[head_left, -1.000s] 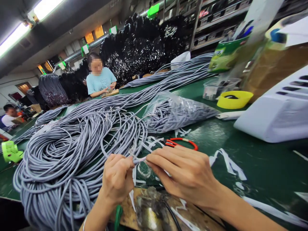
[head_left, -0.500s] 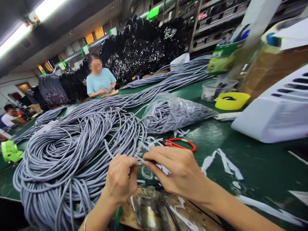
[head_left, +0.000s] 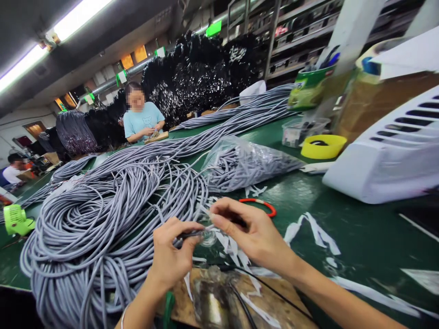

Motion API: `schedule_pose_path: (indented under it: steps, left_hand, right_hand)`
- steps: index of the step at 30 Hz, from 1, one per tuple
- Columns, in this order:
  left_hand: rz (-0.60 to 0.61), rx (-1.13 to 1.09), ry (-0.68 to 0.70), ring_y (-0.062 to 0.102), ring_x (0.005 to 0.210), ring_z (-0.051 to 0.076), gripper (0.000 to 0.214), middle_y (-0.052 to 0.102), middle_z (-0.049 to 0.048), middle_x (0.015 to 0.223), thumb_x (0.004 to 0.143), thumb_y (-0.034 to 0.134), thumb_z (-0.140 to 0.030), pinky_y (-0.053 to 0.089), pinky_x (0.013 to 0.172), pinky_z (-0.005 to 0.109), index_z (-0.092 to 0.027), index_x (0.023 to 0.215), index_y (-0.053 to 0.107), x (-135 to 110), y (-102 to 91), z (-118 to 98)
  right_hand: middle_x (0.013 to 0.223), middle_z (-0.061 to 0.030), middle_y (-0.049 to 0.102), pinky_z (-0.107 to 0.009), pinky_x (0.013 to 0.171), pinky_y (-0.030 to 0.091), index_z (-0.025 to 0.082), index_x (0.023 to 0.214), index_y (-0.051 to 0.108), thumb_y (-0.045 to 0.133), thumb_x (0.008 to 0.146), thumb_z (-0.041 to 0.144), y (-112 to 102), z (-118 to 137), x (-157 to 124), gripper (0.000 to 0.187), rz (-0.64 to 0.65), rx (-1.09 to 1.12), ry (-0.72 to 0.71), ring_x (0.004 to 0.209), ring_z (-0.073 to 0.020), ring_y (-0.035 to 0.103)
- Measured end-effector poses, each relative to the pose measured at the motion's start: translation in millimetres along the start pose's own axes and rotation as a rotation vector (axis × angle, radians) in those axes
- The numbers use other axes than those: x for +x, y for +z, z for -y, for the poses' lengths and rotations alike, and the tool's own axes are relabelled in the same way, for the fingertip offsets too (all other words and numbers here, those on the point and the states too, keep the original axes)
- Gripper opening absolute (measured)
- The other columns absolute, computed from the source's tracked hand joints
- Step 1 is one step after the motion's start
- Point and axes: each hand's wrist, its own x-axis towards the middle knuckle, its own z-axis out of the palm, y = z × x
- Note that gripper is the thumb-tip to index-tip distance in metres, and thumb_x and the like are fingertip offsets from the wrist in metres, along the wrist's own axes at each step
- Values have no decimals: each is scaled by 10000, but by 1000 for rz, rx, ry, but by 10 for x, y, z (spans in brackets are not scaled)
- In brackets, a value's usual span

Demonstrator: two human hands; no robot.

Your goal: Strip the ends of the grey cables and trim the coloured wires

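My left hand [head_left: 170,255] pinches the end of a grey cable [head_left: 192,234] between thumb and fingers, low in the middle of the view. My right hand [head_left: 254,230] is closed in a pinch at the same cable's tip, touching a small clear loop [head_left: 207,237] that hangs there. Both hands hover above a worn wooden board [head_left: 240,297] at the table's front edge. A big heap of grey cables [head_left: 103,214] lies just left of my hands. Red-handled scissors [head_left: 260,204] rest on the green table [head_left: 360,228] behind my right hand.
A clear bag of cut grey cables [head_left: 247,160] lies behind the scissors. White paper strips [head_left: 315,230] litter the table. A white slotted unit [head_left: 387,155], a yellow bowl [head_left: 322,145] and a green tin [head_left: 307,87] stand at right. A person in a blue shirt [head_left: 142,119] works opposite.
My hands have drifted apart a little, and the right one has lifted its fingers at the cable tip. The view has shifted slightly right and down.
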Motion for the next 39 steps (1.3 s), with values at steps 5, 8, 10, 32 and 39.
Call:
schedule_pose_path:
  steps: [5, 8, 10, 32, 39]
  left_hand:
    - [165, -200, -69, 454, 538, 117, 120, 524, 14, 597, 767, 541, -147, 378, 480, 225, -167, 664, 600, -14, -5, 12]
    - [148, -411, -196, 401, 495, 84, 211, 419, -29, 582, 791, 567, -301, 348, 452, 205, -177, 648, 474, -22, 13, 33]
    - [105, -615, -314, 353, 420, 44, 308, 359, -64, 583, 771, 593, -387, 316, 394, 174, -194, 667, 376, -19, 24, 40]
    - [-2, -574, -496, 293, 415, 42, 309, 410, -38, 520, 696, 643, -402, 231, 384, 179, -96, 737, 641, 35, -1, -5]
    - [-69, -321, -454, 330, 475, 86, 302, 484, 0, 553, 771, 540, -372, 259, 446, 207, -111, 729, 686, 42, -86, 40]
  right_hand:
    - [534, 63, 398, -170, 311, 276, 206, 702, 483, 517, 820, 352, -134, -158, 78, 190, -396, 184, 125, 370, -57, 317]
    - [502, 83, 341, -169, 276, 220, 221, 675, 436, 525, 812, 340, -163, -195, 103, 202, -524, 286, 111, 332, -52, 259]
    - [501, 78, 375, -160, 285, 261, 219, 691, 467, 556, 787, 304, -117, -141, 71, 157, -515, 244, 54, 338, -53, 309]
    - [603, -20, 614, -207, 478, 448, 165, 770, 572, 431, 759, 41, 184, -16, -152, 188, -80, -385, -439, 524, -111, 582]
    - [583, -2, 618, -231, 478, 396, 183, 856, 525, 484, 832, 258, 27, 97, -151, 89, -146, -572, -578, 465, -112, 555]
